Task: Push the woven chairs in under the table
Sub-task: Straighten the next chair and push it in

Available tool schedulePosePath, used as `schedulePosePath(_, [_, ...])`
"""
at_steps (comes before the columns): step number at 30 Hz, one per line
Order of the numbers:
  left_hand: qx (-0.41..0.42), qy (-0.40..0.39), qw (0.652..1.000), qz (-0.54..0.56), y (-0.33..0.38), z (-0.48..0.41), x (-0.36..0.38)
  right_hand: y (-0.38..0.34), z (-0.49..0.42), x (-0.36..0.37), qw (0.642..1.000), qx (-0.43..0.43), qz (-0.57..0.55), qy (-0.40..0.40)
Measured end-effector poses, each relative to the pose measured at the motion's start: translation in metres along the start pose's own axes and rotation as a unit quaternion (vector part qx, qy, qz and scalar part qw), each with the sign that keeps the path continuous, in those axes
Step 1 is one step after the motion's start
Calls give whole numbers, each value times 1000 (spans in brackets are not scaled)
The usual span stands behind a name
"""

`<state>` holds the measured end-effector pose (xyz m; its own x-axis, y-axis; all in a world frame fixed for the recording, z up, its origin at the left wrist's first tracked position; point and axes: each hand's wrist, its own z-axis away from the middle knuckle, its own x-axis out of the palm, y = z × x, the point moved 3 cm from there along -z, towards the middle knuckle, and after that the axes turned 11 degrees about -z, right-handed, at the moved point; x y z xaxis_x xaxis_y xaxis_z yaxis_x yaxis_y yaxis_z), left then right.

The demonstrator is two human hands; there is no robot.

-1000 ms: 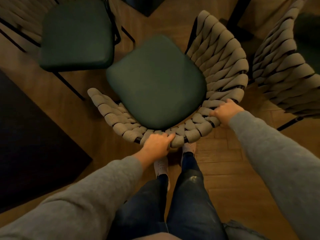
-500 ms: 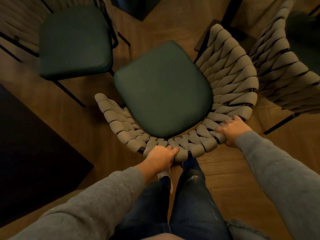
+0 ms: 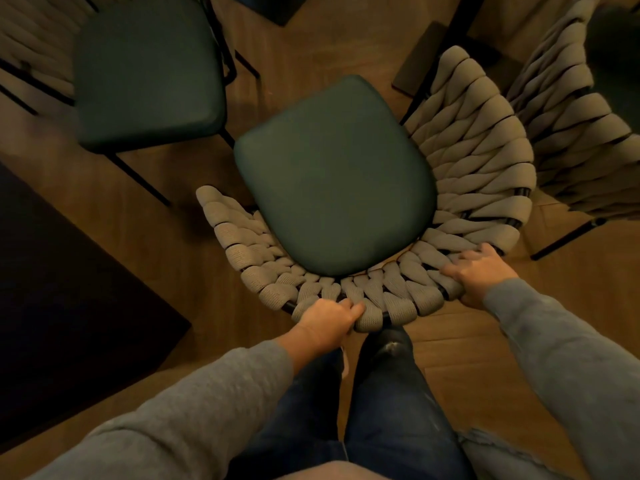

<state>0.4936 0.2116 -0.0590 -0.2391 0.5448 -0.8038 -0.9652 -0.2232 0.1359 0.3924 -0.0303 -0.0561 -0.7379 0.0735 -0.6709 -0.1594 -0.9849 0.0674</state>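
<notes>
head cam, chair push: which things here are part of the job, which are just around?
Job: middle woven chair, gripped at its back rim by left hand and right hand; left woven chair; right woven chair.
Around: dark surface at left; wood floor.

Wooden plank floor (image 3: pixel 485 341) is seen throughout. The boards are laid at angles, and joints are visible just below the right hand (image 3: pixel 485 275). Warm, dim light is cast over it, and the floor is lit brighter well beyond both hands. A flat dark surface (image 3: pixel 69 306) with straight edges is seen well left of the left hand (image 3: pixel 329 320), one corner pointed toward that hand; rug or tabletop cannot be told. Far beyond the right hand a dark post (image 3: pixel 465 26) is seen on a flat foot plate (image 3: pixel 422 60). A dark bluish corner (image 3: pixel 273 5) is cut off far beyond the left hand.
</notes>
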Motion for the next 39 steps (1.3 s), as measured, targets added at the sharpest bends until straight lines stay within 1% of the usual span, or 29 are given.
schedulePosePath(4, [10,-5,1000,-4,-5,-2,3,3,-7,-3,999,-32,17,-14])
schedulePosePath(8, [-6,-5,1000,-17,-6,-3,0,22,-14,-12,997,-69,1,-28])
schedulePosePath(11, [-33,-3,999,-7,-5,-2,-5,30,-22,-15,997,-60,8,-39])
schedulePosePath(14, [-44,26,999,-2,-5,-9,-10,24,-21,-13,997,-52,19,-50])
schedulePosePath(17, [-13,10,999,-35,3,-18,-9,24,-17,-10,998,-48,30,-33])
schedulePosePath(21, [0,1,999,-32,22,-11,1,19,0,9,998,-41,21,-47])
schedulePosePath(24, [23,-24,999,-39,35,-5,7,12,19,27,998,-35,-4,-59])
schedulePosePath(29, [64,-30,995,-67,39,-5,5,10,34,49,997,-21,-48,-51])
schedulePosePath(34, [74,-37,991,-105,22,-18,-7,14,27,42,997,-16,-66,-42])
schedulePosePath(39, [49,-50,986,-154,-14,-36,-29,17,9,15,995,-11,-98,3])
